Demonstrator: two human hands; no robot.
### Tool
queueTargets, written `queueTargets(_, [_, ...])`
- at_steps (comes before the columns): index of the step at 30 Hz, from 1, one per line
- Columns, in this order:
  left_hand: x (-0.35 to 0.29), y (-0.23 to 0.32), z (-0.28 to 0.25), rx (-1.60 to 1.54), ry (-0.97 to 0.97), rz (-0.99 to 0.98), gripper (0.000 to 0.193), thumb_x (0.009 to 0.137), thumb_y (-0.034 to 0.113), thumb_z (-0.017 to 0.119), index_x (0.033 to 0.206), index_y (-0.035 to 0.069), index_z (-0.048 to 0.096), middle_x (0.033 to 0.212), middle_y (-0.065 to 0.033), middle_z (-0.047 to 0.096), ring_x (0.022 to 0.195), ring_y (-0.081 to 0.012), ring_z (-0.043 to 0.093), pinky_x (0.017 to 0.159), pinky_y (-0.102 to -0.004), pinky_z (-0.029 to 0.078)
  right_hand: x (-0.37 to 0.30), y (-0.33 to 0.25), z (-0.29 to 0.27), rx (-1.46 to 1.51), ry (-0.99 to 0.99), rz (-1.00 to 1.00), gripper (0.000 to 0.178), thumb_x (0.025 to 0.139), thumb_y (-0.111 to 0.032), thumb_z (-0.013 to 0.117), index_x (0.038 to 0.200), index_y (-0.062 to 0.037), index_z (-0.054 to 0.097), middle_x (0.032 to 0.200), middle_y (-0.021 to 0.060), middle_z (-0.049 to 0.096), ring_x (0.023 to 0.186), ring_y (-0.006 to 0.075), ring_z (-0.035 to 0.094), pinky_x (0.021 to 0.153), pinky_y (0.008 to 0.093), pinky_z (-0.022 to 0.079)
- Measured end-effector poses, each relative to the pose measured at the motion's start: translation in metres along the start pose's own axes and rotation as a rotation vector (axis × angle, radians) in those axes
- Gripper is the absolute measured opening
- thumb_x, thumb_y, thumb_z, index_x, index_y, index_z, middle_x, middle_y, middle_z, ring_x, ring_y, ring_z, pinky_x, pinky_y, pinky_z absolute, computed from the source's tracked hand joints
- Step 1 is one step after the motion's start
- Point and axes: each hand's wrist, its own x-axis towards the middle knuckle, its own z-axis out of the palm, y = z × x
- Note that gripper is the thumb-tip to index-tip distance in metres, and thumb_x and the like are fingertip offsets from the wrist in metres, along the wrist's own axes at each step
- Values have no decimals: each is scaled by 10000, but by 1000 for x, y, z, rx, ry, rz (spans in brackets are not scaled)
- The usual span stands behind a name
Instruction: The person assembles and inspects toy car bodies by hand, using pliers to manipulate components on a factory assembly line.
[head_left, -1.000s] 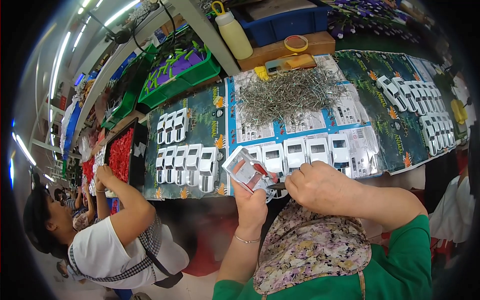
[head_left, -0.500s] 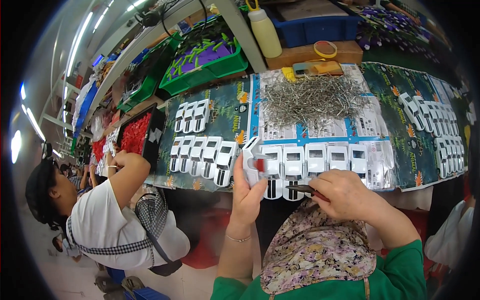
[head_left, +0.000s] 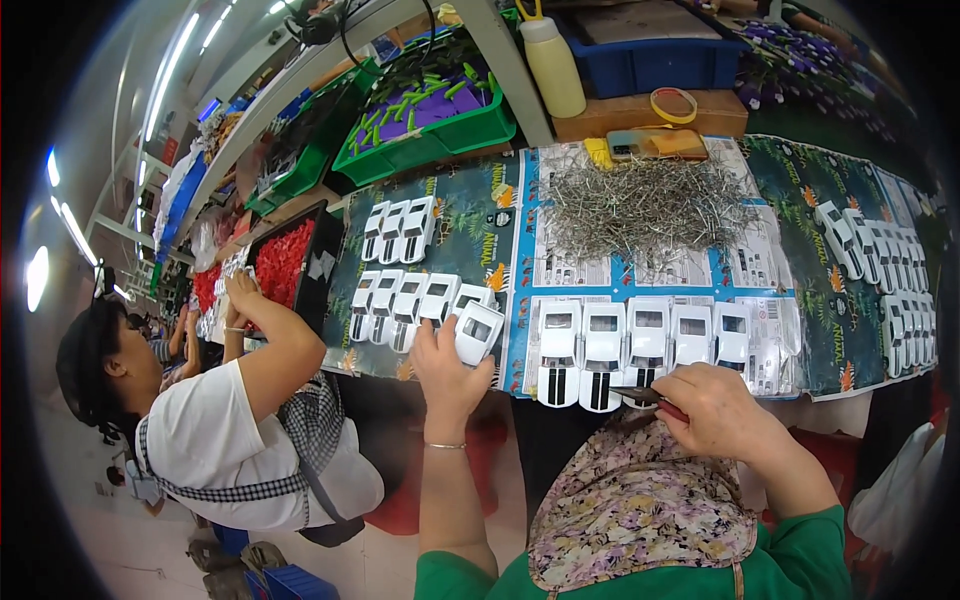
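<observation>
Over the right end of the left row (head_left: 407, 300), the left hand (head_left: 448, 372) grips a smooth white car (head_left: 480, 335), masking its near end; whether it touches the table (head_left: 455, 205) I can't tell. The right hand (head_left: 715, 408) is clenched round a dark tool (head_left: 640, 394), handles half buried, slim tip over boxy, black-striped cars (head_left: 602, 345). Farther off, a pile (head_left: 650, 205) of thin metal pieces tangles past separating.
</observation>
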Motion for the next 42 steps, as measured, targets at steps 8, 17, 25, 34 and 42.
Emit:
queueTargets(8, [0,41,-10,-196,-10,4,648,611,204,735,1156,-53,498,968,-179,508,916,-366,474,820,-449,396,-1,3,3,2,-39,39,191,723,-118,682,881,-38,611,752,109,601,706,291,609,617,393,493])
queueTargets(17, [2,44,-6,-24,-116,9,661,618,348,778,1155,28,563,1251,-279,436,1161,-467,392,955,-561,308,0,4,1,1,-40,61,204,717,-111,679,892,-43,597,754,113,600,711,299,605,610,400,486])
queueTargets(25, [5,19,0,-142,-129,-62,775,608,469,775,1288,172,551,1371,-369,284,1272,-577,239,1034,-613,217,1,4,0,55,-32,51,279,676,-65,710,928,-19,601,775,128,600,698,314,598,605,399,479])
queueTargets(34, [12,18,12,-106,-116,-34,781,570,451,767,1274,189,556,1337,-327,339,1227,-523,304,1016,-572,228,-3,6,5,62,0,62,279,681,-79,695,938,-21,603,764,121,592,718,315,601,616,404,488])
queueTargets(42, [55,15,42,-199,-24,1,694,566,387,773,1197,161,594,1327,-227,404,1230,-512,300,1009,-594,233,-6,4,2,51,-15,63,286,682,-90,703,941,-33,597,764,121,583,708,319,593,603,411,478])
